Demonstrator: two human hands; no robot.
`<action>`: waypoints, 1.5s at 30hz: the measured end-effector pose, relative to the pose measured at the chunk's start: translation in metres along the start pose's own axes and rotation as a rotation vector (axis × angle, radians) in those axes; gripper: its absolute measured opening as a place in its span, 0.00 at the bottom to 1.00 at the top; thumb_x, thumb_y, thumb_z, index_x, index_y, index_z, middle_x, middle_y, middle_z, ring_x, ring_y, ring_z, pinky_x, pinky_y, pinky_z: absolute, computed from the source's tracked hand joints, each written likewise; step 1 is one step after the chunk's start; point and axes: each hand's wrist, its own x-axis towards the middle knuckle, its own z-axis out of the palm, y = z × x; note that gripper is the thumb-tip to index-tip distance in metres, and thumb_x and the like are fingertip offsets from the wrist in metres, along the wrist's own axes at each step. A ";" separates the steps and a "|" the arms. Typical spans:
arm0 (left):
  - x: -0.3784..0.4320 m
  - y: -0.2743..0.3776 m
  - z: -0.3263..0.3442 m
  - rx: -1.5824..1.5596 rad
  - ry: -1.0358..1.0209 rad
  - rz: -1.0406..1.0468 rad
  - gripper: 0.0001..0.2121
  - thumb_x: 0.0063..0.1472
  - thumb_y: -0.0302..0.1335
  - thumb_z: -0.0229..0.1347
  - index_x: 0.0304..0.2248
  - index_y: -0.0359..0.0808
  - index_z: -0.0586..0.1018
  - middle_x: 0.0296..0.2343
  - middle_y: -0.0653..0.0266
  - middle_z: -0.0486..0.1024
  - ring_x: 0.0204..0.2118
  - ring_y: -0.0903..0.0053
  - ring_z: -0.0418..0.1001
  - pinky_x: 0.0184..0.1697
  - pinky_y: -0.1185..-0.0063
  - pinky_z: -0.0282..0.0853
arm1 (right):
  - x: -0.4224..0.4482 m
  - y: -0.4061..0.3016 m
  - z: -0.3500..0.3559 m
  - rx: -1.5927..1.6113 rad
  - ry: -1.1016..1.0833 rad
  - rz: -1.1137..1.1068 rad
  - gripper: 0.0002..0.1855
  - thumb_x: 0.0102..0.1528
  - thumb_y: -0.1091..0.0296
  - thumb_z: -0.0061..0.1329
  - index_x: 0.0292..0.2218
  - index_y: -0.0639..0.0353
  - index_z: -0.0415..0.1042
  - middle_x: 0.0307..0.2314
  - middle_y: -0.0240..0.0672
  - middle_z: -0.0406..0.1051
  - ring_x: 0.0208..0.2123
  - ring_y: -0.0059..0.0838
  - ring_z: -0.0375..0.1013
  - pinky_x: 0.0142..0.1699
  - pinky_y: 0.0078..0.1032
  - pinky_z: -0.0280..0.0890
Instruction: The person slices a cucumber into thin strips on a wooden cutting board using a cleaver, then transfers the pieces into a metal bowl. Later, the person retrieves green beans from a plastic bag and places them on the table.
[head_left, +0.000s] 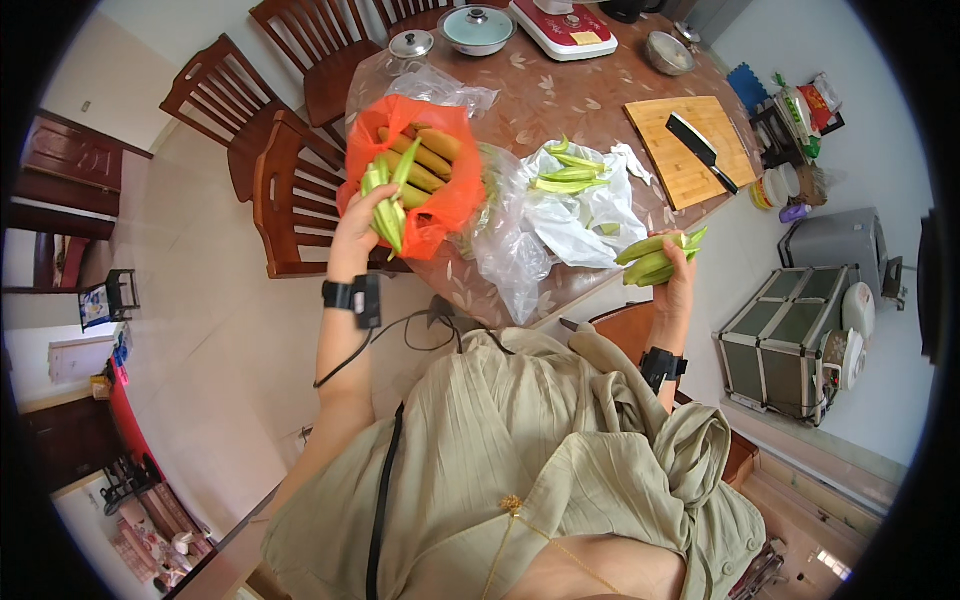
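My left hand (361, 217) grips a bunch of green okra pods (388, 214) over the near left side of a red plastic bag (465, 161). Several long yellow-brown fruits or vegetables, like bananas, (426, 159) lie in that open bag. My right hand (677, 277) holds another bunch of okra (649, 262) by the table's near right edge. Between my hands, more okra pods (570, 176) lie on a white plastic bag (585, 225), and beside it is a clear plastic bag (510, 247) with greenish contents, hard to make out.
A black-bladed cleaver (691, 140) lies on a wooden cutting board (652, 135) at the right. Farther back stand a lidded bowl (477, 34), a glass jar (411, 46), a red and white appliance (562, 30) and a bowl (670, 54). Wooden chairs (289, 199) line the left side.
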 end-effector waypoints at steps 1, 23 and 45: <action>-0.014 0.004 -0.001 -0.067 -0.027 -0.010 0.16 0.57 0.26 0.61 0.44 0.30 0.75 0.33 0.62 0.77 0.34 0.74 0.76 0.36 0.78 0.72 | 0.003 0.000 -0.004 0.003 -0.036 -0.022 0.13 0.53 0.69 0.52 0.40 0.64 0.68 0.37 0.43 0.73 0.39 0.32 0.72 0.46 0.29 0.67; -0.126 -0.069 0.154 -0.250 -0.441 0.022 0.23 0.54 0.23 0.58 0.49 0.34 0.67 0.36 0.60 0.71 0.39 0.74 0.70 0.41 0.78 0.70 | 0.025 0.018 0.030 0.263 -0.176 0.329 0.18 0.53 0.67 0.53 0.43 0.66 0.68 0.37 0.44 0.74 0.43 0.41 0.75 0.52 0.39 0.70; -0.018 -0.162 0.221 -0.299 -0.187 -0.174 0.16 0.57 0.23 0.59 0.44 0.24 0.75 0.42 0.48 0.77 0.40 0.70 0.78 0.36 0.80 0.74 | 0.151 -0.029 0.014 -0.567 -0.500 0.050 0.13 0.49 0.69 0.57 0.35 0.67 0.75 0.29 0.39 0.77 0.29 0.26 0.76 0.36 0.23 0.70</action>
